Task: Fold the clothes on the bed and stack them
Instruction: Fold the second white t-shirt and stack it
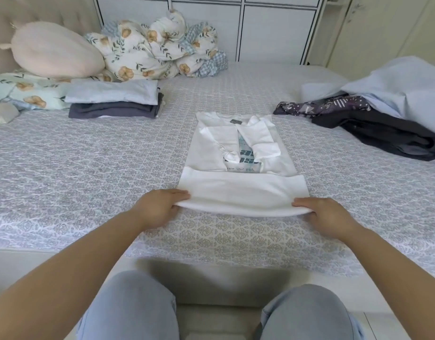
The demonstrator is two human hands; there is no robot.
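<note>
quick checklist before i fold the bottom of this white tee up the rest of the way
1. Both corners gripped: ok. The left hand and right hand each pinch an end of the folded hem of the white t-shirt.
2. Sleeves tucked in: ok, both lie folded over the chest, a bit rumpled.
3. Side edges straight: ok, the shirt forms a narrow strip.
4. Landing area free: ok, nothing lies on the shirt's upper half.
5. Room on the folded stack: ok, its pale blue top looks flat.
6. More to fold: not ok, the unfolded pile waits at right.
</note>
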